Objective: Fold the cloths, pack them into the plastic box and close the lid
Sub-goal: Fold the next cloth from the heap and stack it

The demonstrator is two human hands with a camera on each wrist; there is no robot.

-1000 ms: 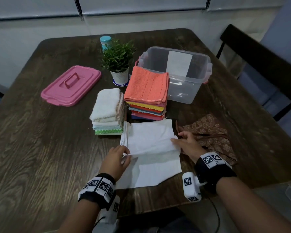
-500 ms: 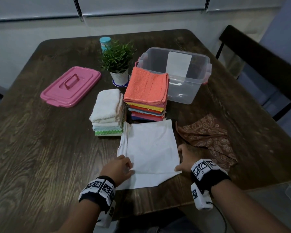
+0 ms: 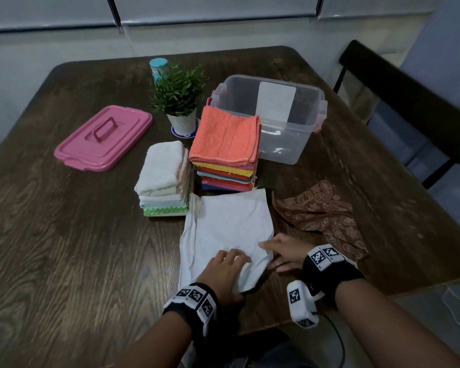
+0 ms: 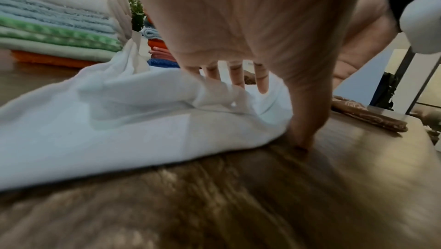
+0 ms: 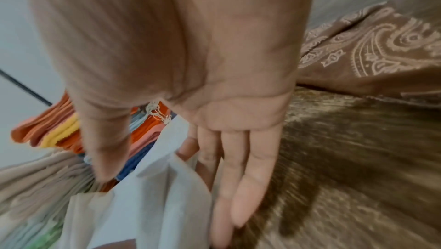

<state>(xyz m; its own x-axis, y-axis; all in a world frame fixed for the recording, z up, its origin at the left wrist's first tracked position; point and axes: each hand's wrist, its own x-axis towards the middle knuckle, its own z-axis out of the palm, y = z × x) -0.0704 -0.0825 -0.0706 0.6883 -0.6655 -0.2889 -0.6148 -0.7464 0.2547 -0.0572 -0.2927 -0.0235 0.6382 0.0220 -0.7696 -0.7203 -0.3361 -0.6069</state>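
Note:
A white cloth (image 3: 223, 221), folded once, lies on the table in front of me. My left hand (image 3: 230, 265) is at its near right corner, fingers spread on top and thumb at the edge (image 4: 303, 136), and the corner is lifted off the wood. My right hand (image 3: 276, 254) holds the right edge, thumb on top and straight fingers (image 5: 241, 187) beneath. The clear plastic box (image 3: 279, 152) stands open at the back right. Its pink lid (image 3: 104, 136) lies far left. A brown patterned cloth (image 3: 324, 213) lies unfolded to the right.
Two stacks of folded cloths stand behind the white one: a colourful stack (image 3: 226, 134) against the box and a pale stack (image 3: 162, 168) beside it. A potted plant (image 3: 178, 96) and a blue-capped bottle (image 3: 158, 66) stand further back. A dark chair (image 3: 409, 107) is at the right.
The far half came down over the near half. My left hand then moved right to the near right corner, and my right hand closed in on the right edge, which now lifts.

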